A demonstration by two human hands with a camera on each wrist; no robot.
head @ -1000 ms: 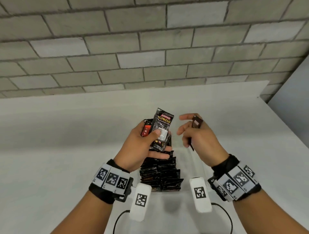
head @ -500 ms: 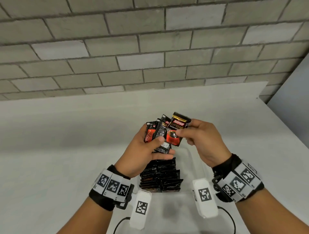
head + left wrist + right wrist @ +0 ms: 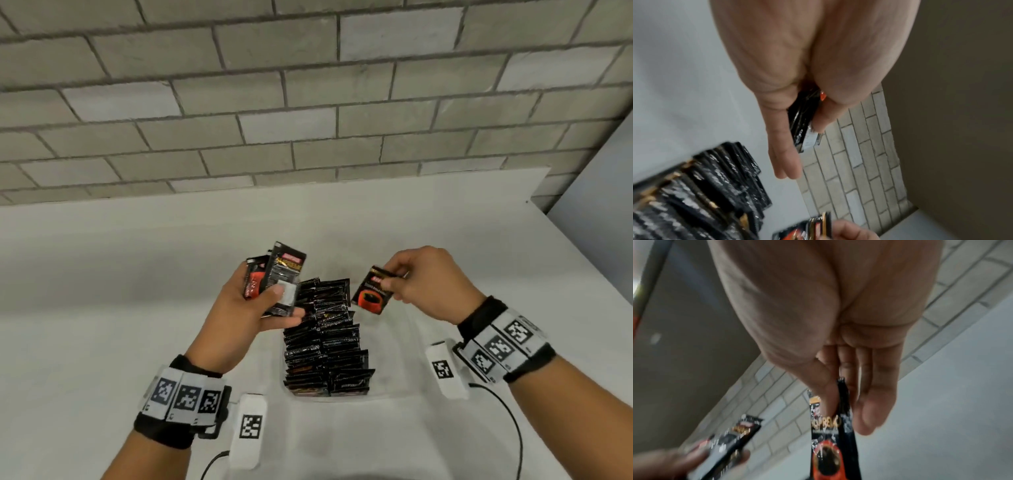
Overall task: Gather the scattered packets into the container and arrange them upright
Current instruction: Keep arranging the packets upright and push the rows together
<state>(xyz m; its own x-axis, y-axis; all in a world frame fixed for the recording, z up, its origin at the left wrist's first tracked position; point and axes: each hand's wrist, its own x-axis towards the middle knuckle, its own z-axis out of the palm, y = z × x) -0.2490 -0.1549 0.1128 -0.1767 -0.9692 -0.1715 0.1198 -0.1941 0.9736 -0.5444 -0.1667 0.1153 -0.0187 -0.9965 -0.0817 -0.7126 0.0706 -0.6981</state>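
Observation:
My left hand (image 3: 270,301) grips a small bundle of black and red packets (image 3: 279,277) above the left side of the clear container (image 3: 397,387). The same bundle (image 3: 804,123) shows between thumb and fingers in the left wrist view. My right hand (image 3: 397,281) pinches a single black packet with a red cup picture (image 3: 371,291) by its top edge, above the container's far right. That packet (image 3: 830,443) hangs down from my fingertips in the right wrist view. Rows of black packets (image 3: 325,339) stand upright inside the container.
The container sits on a white table (image 3: 102,308) against a grey brick wall (image 3: 308,102). A grey panel (image 3: 599,192) stands at the right edge. Cables (image 3: 507,421) run from both wrist cameras near the front.
My right hand took one packet from the bundle in my left hand and drew it away to the right. My left hand stayed in place with the rest.

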